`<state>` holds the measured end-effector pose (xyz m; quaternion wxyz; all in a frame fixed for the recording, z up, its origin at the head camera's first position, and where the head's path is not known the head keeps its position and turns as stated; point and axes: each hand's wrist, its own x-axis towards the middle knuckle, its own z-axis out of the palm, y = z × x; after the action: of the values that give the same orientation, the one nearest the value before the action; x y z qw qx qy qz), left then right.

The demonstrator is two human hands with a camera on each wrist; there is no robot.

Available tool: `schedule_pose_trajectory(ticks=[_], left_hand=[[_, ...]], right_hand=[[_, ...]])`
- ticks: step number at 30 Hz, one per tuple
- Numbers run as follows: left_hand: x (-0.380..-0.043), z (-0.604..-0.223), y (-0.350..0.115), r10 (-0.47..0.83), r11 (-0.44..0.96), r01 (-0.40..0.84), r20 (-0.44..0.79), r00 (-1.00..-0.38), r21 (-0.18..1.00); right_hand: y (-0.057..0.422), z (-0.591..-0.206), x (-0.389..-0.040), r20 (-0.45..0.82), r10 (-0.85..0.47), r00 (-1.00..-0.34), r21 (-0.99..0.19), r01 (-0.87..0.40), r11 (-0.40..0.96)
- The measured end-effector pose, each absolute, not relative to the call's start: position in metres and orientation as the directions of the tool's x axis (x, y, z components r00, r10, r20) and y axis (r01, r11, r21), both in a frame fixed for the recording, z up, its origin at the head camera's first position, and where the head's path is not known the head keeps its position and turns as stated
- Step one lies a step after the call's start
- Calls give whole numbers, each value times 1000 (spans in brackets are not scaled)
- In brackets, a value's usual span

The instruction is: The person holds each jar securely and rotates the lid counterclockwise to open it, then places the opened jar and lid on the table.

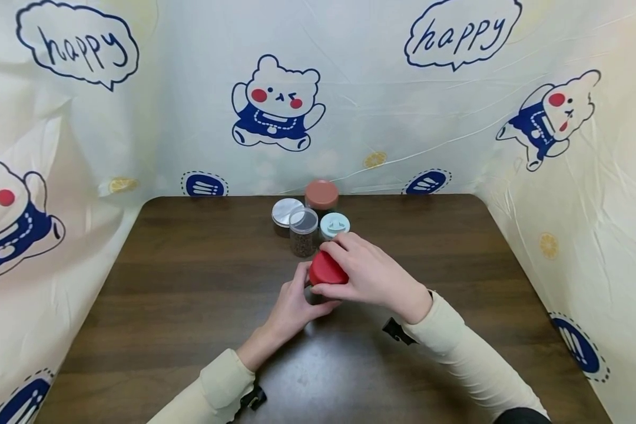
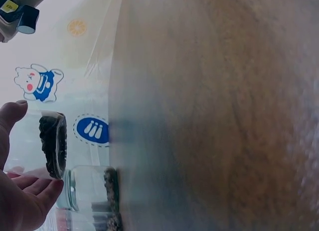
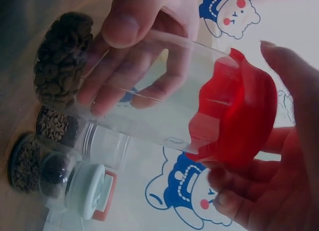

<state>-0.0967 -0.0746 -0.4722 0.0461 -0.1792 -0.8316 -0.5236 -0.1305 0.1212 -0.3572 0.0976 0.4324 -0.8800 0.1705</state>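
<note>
Over the table, a clear jar (image 3: 149,91) holds a layer of dark round pieces at its bottom, seen large in the right wrist view. Its red lid (image 1: 327,269) sits on the top end. My left hand (image 1: 288,306) grips the jar's clear side, thumb on one side and fingers wrapped round the other. Around the red lid curl the fingers of my right hand (image 1: 373,274). In the left wrist view, the jar's base with its dark pieces (image 2: 52,143) shows beside my left fingers, off the tabletop.
Just beyond my hands stand several jars: one with a silver lid (image 1: 287,212), a clear-topped one with brown bits (image 1: 303,235), one with a pale blue lid (image 1: 335,224) and one with a reddish-brown lid (image 1: 321,194). A printed curtain (image 1: 191,118) borders the dark wooden table (image 1: 191,259).
</note>
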Motion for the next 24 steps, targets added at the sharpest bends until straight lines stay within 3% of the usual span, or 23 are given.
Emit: schedule_pose_trajectory(ticks=[24], left_hand=[[-94,-471,-75,265,377,337,248,-932,863]], right_hand=[[125,-359,-130,311,-727,-612,-219,-791,571]])
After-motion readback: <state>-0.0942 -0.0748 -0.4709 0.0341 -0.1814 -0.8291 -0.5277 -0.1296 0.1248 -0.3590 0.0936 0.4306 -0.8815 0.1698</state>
